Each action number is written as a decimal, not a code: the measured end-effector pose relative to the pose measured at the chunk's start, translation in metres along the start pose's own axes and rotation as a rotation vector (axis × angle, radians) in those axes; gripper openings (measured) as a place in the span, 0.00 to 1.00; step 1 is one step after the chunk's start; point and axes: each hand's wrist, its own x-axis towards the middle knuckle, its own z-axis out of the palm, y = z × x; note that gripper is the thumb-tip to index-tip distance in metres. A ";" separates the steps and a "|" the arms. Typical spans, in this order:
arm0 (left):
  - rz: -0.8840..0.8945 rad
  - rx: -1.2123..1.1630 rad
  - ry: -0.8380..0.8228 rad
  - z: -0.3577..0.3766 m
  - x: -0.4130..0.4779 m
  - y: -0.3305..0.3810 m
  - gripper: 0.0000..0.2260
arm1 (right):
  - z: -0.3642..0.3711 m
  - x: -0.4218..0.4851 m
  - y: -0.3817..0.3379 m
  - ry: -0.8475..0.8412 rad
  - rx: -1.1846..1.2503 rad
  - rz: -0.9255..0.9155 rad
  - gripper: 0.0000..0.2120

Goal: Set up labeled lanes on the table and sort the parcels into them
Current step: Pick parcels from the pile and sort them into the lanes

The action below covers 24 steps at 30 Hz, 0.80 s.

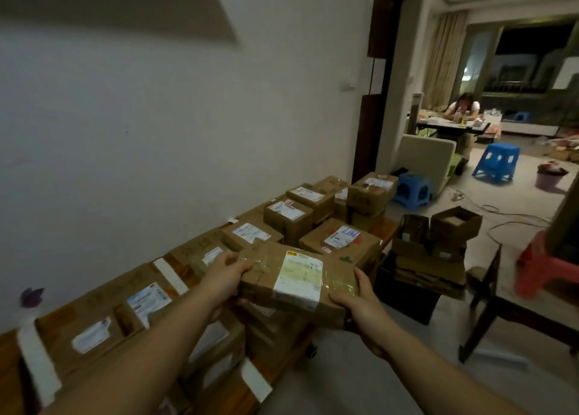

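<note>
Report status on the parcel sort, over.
Left hand and right hand both grip one taped parcel, held above the table. Other parcels crowd the table underneath, white strips dividing them. Nothing blocks the hands.

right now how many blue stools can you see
3: a near stool past the parcels, a middle stool on open floor, a far stool near the window; others may be hidden.

The held parcel (266,289) hid the fingers of the left hand (227,275) and the right hand (357,301) beneath it. Print on its label (299,278) was too blurred to read. The table (7,370) ran off the left edge, mostly buried under other parcels (94,327).
</note>
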 end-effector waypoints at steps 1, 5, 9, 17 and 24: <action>0.000 0.001 -0.008 0.010 0.016 0.006 0.16 | -0.006 0.013 -0.004 0.014 0.003 0.011 0.41; -0.027 0.021 -0.074 0.046 0.069 0.030 0.17 | -0.032 0.067 -0.024 0.080 -0.017 -0.003 0.43; -0.053 -0.012 -0.133 0.075 0.104 0.040 0.25 | -0.052 0.113 -0.037 0.189 -0.004 -0.047 0.40; -0.069 0.124 -0.131 0.131 0.159 0.036 0.35 | -0.099 0.210 -0.049 0.194 -0.136 -0.020 0.33; -0.106 0.039 -0.044 0.204 0.204 0.023 0.40 | -0.159 0.317 -0.058 -0.067 -0.339 0.074 0.35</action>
